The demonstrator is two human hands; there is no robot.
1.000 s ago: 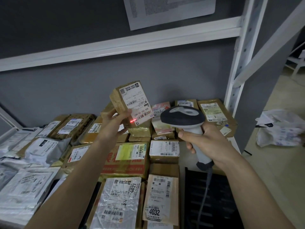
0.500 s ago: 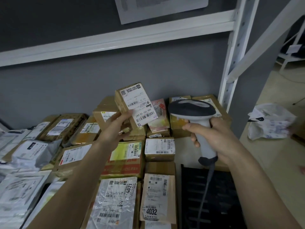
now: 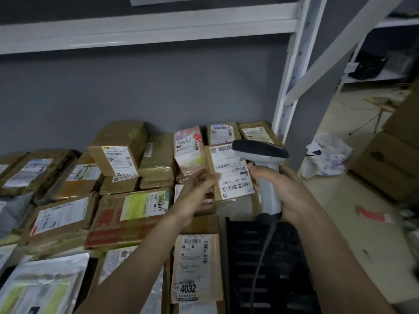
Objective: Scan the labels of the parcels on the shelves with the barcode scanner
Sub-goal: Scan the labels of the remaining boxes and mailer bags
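My right hand (image 3: 285,191) grips the white handle of the barcode scanner (image 3: 263,159), whose dark head points left; its cable hangs down. My left hand (image 3: 195,196) holds a small brown parcel (image 3: 229,173) by its left edge, its white label with barcodes facing me, close beside the scanner's handle. No red scan line shows on the label. Below and behind lie several labelled cardboard parcels (image 3: 127,214) and grey mailer bags on the shelf, one tagged 4032 (image 3: 195,264).
A white shelf beam (image 3: 145,26) runs overhead and a white upright post (image 3: 292,71) stands at the right. A black slatted crate (image 3: 267,264) lies under the scanner. On the floor to the right lie a crumpled white bag (image 3: 326,155) and brown boxes (image 3: 390,164).
My left hand has carried the small parcel rightward and lower, next to the scanner. The red scan line seen a second ago is gone. The camera view has swung left and down.
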